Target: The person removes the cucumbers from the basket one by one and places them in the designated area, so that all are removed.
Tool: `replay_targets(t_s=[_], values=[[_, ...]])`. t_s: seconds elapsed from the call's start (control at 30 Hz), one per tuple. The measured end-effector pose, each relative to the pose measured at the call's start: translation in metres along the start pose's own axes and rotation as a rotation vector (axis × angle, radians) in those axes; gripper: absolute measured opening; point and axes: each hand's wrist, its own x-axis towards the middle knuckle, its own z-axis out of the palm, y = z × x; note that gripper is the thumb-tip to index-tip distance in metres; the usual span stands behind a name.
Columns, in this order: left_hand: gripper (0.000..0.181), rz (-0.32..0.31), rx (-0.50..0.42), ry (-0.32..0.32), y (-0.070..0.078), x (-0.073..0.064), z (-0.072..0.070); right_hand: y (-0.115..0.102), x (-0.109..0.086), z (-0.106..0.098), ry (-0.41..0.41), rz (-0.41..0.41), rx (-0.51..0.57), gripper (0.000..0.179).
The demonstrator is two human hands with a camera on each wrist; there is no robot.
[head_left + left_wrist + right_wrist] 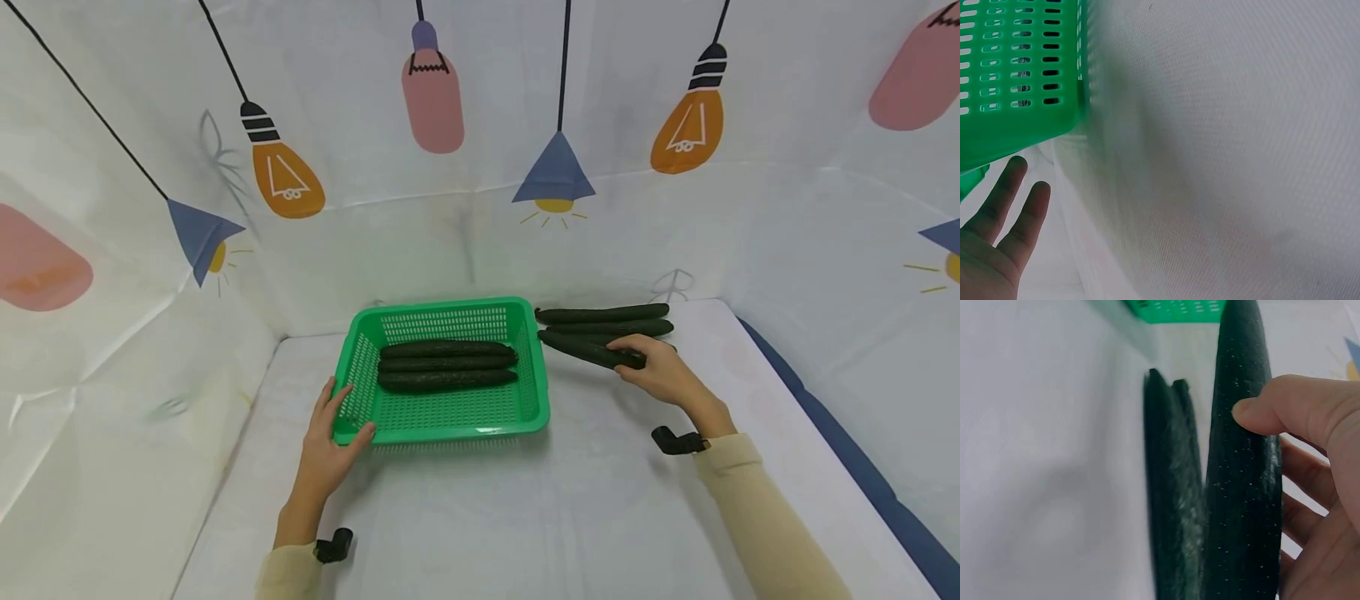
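Observation:
A green plastic basket [457,433] stands on the table with three dark green cucumbers [447,381] lying side by side in it. My left hand [327,446] is at the basket's near left corner, fingers spread along the rim. Two of its fingers [1025,228] show straight beside the basket wall in the left wrist view. To the right of the basket, my right hand [663,375] grips a cucumber [1241,469], thumb on one face and fingers behind. That cucumber slants, its far end close to the basket's right rim. Other cucumbers [607,314] lie just behind it.
The table [480,525] has a white cloth. A white curtain [465,242] printed with lamps and bulbs hangs behind and at both sides. A small black device [678,441] sits at the right wrist, another [334,546] at the left. Blue fabric [847,442] runs along the right edge.

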Motion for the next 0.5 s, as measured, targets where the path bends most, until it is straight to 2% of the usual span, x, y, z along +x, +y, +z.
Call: replay_targets(t_s=[0.27,0.5], values=[[0.079,0.007,0.022,-0.022,0.002,0.002,-0.002,0.015,0.000,0.002,0.020,0.032,-0.009,0.037],[0.084,0.001,0.119,-0.093,0.004,0.004,-0.012,0.024,-0.001,0.006,0.008,0.034,-0.034,0.036]])
